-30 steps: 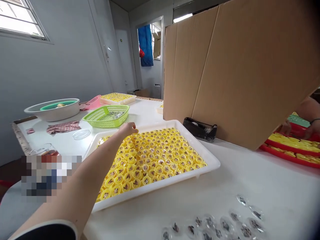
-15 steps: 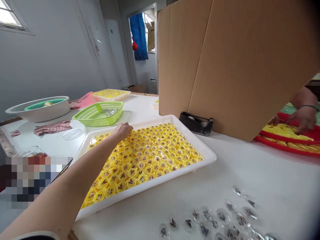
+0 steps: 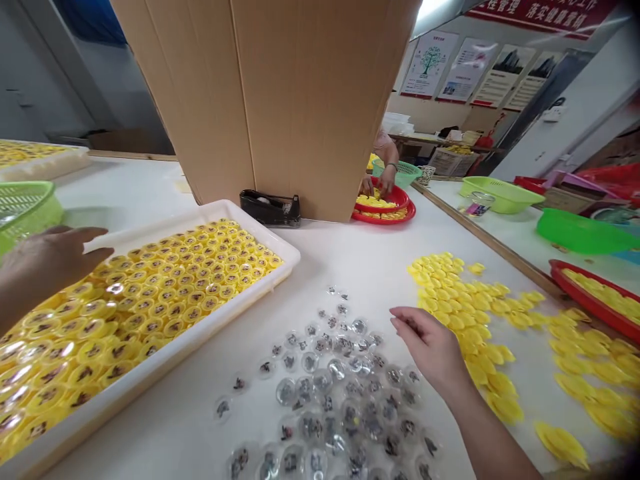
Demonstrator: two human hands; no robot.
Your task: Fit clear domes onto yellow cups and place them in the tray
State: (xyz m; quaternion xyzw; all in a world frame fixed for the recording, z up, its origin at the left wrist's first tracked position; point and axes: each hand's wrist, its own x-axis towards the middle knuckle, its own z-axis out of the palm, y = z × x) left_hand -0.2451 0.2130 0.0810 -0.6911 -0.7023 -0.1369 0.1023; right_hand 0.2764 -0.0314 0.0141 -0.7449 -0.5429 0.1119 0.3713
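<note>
My left hand (image 3: 60, 260) is over the near-left part of a white tray (image 3: 220, 333), fingers stretched and thumb apart, holding nothing visible. Rows of round yellow pieces (image 3: 175, 293) with small printed pictures under clear, shiny tops fill the tray. My right hand (image 3: 433, 350) hovers between loose clear discs (image 3: 335, 370) with printed pictures and a spread of yellow flower-shaped pieces (image 3: 450, 293). Its thumb and forefinger point left with a small gap between them, and nothing shows there. The other fingers are curled and partly hidden.
A large cardboard sheet (image 3: 290, 100) stands behind a black tape dispenser (image 3: 270, 208). Beyond it, another person's hands (image 3: 385, 183) reach into a red tray (image 3: 403, 200) of yellow pieces. Green baskets (image 3: 500, 193) and a red tray (image 3: 600, 310) line the right side.
The view has swung right, bringing the clear discs and yellow flower-shaped pieces into full sight. My left hand has drawn back from the yellow pieces and opened. My right hand has come into view.
</note>
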